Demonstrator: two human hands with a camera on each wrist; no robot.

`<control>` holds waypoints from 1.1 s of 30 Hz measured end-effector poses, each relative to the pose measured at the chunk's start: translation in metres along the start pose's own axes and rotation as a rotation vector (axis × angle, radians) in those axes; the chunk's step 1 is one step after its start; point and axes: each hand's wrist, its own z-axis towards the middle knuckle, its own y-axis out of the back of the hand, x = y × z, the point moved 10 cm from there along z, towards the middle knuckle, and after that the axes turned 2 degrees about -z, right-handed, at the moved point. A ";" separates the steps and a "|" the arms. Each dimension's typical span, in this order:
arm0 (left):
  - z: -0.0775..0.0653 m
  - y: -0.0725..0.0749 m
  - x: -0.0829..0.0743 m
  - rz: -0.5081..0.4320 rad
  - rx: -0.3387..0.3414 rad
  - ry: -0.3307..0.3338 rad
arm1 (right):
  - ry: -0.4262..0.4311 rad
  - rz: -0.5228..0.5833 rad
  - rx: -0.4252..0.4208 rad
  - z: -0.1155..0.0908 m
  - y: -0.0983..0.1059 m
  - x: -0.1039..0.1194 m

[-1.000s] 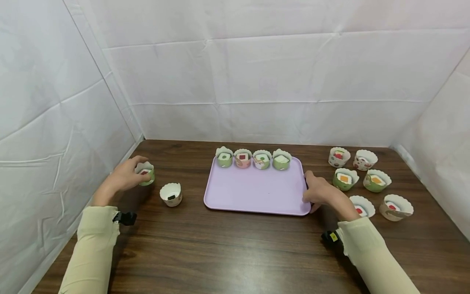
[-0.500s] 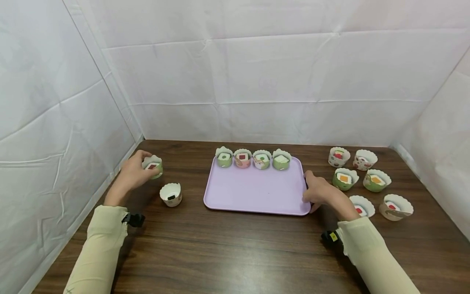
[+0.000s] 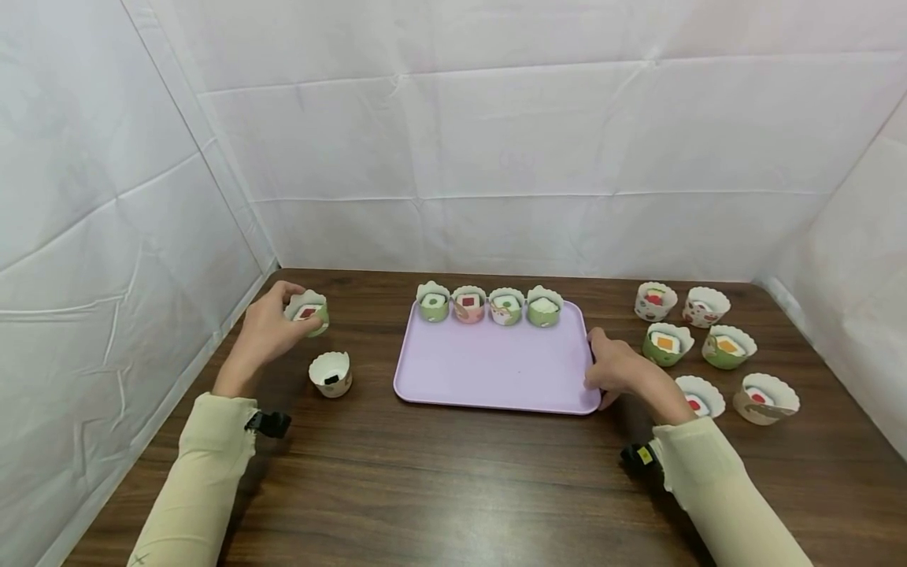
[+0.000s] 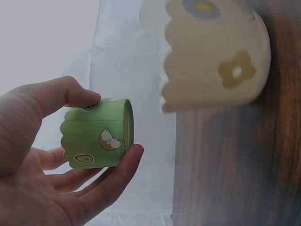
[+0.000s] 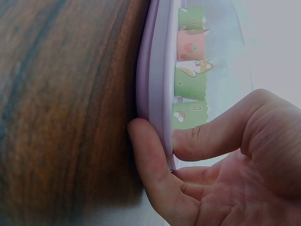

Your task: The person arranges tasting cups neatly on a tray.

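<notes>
My left hand [image 3: 269, 323] pinches a green paper baking cup [image 4: 101, 134] between thumb and fingers. The cup is lifted off the table, and a white piece with a dark red square shows inside it. Just right of and nearer than that hand stands a cream paper cup [image 3: 331, 375] holding a small black piece; its flower print fills the upper left wrist view. At the right edge of the lilac tray [image 3: 489, 370], my right hand [image 3: 623, 370] grips the rim, thumb above and fingers below. A row of several filled paper cups [image 3: 468, 305] lines the tray's far side.
Several more filled paper cups [image 3: 666, 344] stand in pairs right of the tray, close to my right hand and forearm. White cloth [image 3: 510, 157] walls the dark wooden table [image 3: 439, 480] at the back and sides.
My left hand has carried the green baking cup rightward and slightly away from me, now behind the cream cup. The right hand and tray have stayed where they were.
</notes>
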 end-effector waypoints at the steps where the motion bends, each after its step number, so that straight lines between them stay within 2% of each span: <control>1: 0.000 0.000 -0.002 -0.003 -0.010 0.000 | -0.002 -0.004 0.000 0.000 0.000 0.000; 8: 0.000 -0.002 -0.008 -0.012 -0.037 -0.005 | -0.009 -0.010 0.003 0.001 0.000 0.000; 15: 0.004 -0.011 -0.015 -0.025 0.000 -0.004 | -0.005 -0.007 0.002 0.001 0.001 0.001; 33: 0.013 -0.037 -0.053 -0.098 0.035 -0.085 | 0.006 0.006 0.012 0.000 -0.001 0.001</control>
